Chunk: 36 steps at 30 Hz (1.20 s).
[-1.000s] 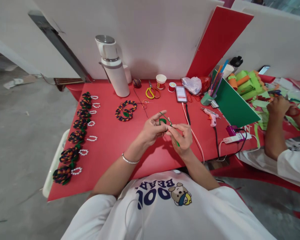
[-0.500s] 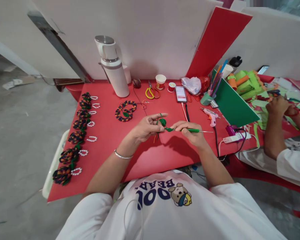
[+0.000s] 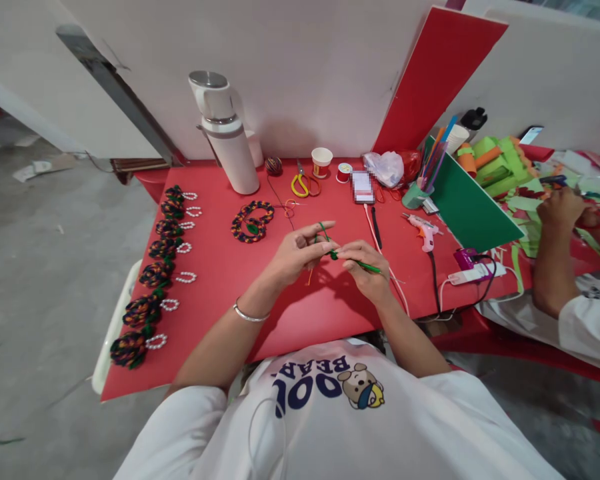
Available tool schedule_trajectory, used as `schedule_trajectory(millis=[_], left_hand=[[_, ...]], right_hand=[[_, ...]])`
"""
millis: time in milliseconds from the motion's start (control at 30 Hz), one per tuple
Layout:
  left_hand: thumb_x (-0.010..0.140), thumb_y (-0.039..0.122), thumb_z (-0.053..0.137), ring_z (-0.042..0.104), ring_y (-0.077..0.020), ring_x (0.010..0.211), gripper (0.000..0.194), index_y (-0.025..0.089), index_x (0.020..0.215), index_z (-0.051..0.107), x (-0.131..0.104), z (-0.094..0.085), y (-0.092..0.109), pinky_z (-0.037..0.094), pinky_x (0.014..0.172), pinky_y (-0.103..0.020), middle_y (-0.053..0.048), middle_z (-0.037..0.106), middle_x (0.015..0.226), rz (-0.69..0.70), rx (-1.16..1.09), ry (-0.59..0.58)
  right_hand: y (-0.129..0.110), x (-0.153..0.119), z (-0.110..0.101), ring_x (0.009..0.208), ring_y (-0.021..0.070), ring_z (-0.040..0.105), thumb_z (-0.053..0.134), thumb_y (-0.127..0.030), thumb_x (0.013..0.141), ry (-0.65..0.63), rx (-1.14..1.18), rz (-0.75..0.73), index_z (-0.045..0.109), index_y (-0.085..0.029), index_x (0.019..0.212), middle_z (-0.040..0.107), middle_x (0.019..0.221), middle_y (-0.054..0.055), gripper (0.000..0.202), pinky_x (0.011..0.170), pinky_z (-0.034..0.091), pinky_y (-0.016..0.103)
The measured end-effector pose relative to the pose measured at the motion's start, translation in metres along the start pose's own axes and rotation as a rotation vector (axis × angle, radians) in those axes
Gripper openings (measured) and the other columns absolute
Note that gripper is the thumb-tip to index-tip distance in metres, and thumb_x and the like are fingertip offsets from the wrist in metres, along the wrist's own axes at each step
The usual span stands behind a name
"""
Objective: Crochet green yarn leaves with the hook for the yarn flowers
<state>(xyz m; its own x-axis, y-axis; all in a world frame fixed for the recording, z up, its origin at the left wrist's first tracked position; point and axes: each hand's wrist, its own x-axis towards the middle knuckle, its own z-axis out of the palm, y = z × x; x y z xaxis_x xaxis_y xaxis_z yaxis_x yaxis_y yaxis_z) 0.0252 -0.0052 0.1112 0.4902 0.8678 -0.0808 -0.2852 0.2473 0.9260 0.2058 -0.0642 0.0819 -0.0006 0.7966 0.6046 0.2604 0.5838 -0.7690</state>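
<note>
- Yarn (image 3: 327,235), a thin green strand, runs from the small green worked piece (image 3: 333,255) up to the forefinger of the left hand (image 3: 289,257), at the centre of the frame.
- Even tension matters most here, I judge: the forefinger should let the strand slip without going slack.
- Pinching the worked piece close to the hook would probably stop it twisting.
- The slim green-handled hook (image 3: 370,267), just right of centre, is likely best rolled gently; a hard tug could split the strand.
- Left hand: thumb and fingers nearly closed, seeming to pinch the worked piece, forefinger stretched out.
- Right hand (image 3: 370,280): curled narrowly around the hook, fingertips beside the worked piece; whether they touch it, I cannot tell.
- Below both hands spreads the red tabletop (image 3: 205,320).
</note>
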Motion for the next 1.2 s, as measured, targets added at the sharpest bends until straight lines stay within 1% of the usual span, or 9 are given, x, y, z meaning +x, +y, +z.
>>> schedule_trajectory(millis=[200,333,433,500,567,633,800,1000,1200], left_hand=[[0.053,0.027,0.097,0.058,-0.0099,0.055,0.101,0.0,0.142,0.057,0.004,0.005,-0.002,0.041,0.053,-0.02,0.0,0.069,0.062,0.033,0.051,0.05],[0.056,0.023,0.093,0.061,-0.0095,0.056,0.094,0.001,0.141,0.059,0.006,0.013,-0.015,0.044,0.055,-0.019,-0.001,0.071,0.064,0.116,0.075,0.161],[0.061,0.024,0.09,0.063,-0.0098,0.057,0.092,0.008,0.145,0.057,0.005,0.02,-0.024,0.045,0.056,-0.019,0.001,0.071,0.067,0.13,-0.012,0.184],[0.062,0.026,0.091,0.058,-0.0077,0.051,0.094,0.012,0.148,0.055,0.004,0.022,-0.025,0.041,0.051,-0.019,0.003,0.071,0.067,0.103,-0.095,0.148],[0.059,0.027,0.093,0.048,-0.0048,0.044,0.099,0.013,0.149,0.054,0.002,0.02,-0.022,0.032,0.045,-0.018,0.005,0.069,0.063,0.066,-0.155,0.102],[0.055,0.026,0.097,0.043,-0.0037,0.042,0.105,0.012,0.15,0.053,0.0,0.015,-0.015,0.026,0.043,-0.018,0.005,0.067,0.06,0.033,-0.181,0.064],[0.054,0.023,0.098,0.048,-0.0061,0.047,0.108,0.011,0.151,0.051,-0.006,0.007,-0.005,0.03,0.048,-0.019,0.002,0.069,0.062,-0.007,-0.171,0.032],[0.053,0.023,0.098,0.05,-0.0067,0.048,0.11,0.008,0.151,0.051,-0.009,0.006,-0.004,0.029,0.048,-0.019,0.002,0.068,0.06,-0.047,-0.134,0.042],[0.055,0.023,0.097,0.05,-0.0073,0.049,0.105,0.006,0.149,0.053,-0.009,0.002,-0.002,0.029,0.048,-0.02,0.001,0.067,0.06,-0.045,-0.085,0.053]], right_hand=[[-0.004,-0.003,0.001,0.092,0.0188,0.073,0.068,-0.034,0.097,0.092,-0.217,-0.121,0.078,-0.031,0.104,0.078,0.098,0.003,0.013,0.084,0.06,0.037],[-0.003,-0.009,0.008,0.095,0.0203,0.07,0.068,-0.026,0.096,0.091,-0.468,-0.211,0.077,-0.031,0.112,0.076,0.104,0.006,0.019,0.085,0.06,0.039],[0.003,-0.013,0.016,0.096,0.0216,0.068,0.068,-0.028,0.096,0.189,-0.582,-0.268,0.076,-0.033,0.117,0.073,0.104,0.007,0.023,0.082,0.059,0.039],[0.007,-0.014,0.021,0.096,0.0221,0.067,0.066,-0.033,0.097,0.276,-0.571,-0.303,0.076,-0.035,0.117,0.071,0.104,0.007,0.022,0.079,0.059,0.039],[0.01,-0.012,0.02,0.097,0.0227,0.066,0.064,-0.038,0.098,0.304,-0.479,-0.327,0.076,-0.037,0.116,0.069,0.105,0.006,0.022,0.078,0.059,0.04],[0.012,-0.008,0.014,0.099,0.0229,0.066,0.065,-0.042,0.097,0.252,-0.333,-0.332,0.076,-0.039,0.117,0.069,0.107,0.005,0.023,0.079,0.059,0.041],[0.013,0.006,-0.01,0.097,0.022,0.066,0.07,-0.043,0.093,0.008,-0.071,-0.275,0.075,-0.043,0.121,0.074,0.106,0.002,0.028,0.083,0.057,0.043],[0.008,0.016,-0.028,0.099,0.0218,0.067,0.07,-0.043,0.093,-0.182,-0.016,-0.211,0.076,-0.042,0.117,0.078,0.112,0.001,0.025,0.089,0.056,0.045],[-0.002,0.026,-0.039,0.097,0.0217,0.072,0.069,-0.045,0.094,-0.308,-0.002,-0.155,0.079,-0.035,0.11,0.08,0.113,0.004,0.021,0.089,0.058,0.045]])
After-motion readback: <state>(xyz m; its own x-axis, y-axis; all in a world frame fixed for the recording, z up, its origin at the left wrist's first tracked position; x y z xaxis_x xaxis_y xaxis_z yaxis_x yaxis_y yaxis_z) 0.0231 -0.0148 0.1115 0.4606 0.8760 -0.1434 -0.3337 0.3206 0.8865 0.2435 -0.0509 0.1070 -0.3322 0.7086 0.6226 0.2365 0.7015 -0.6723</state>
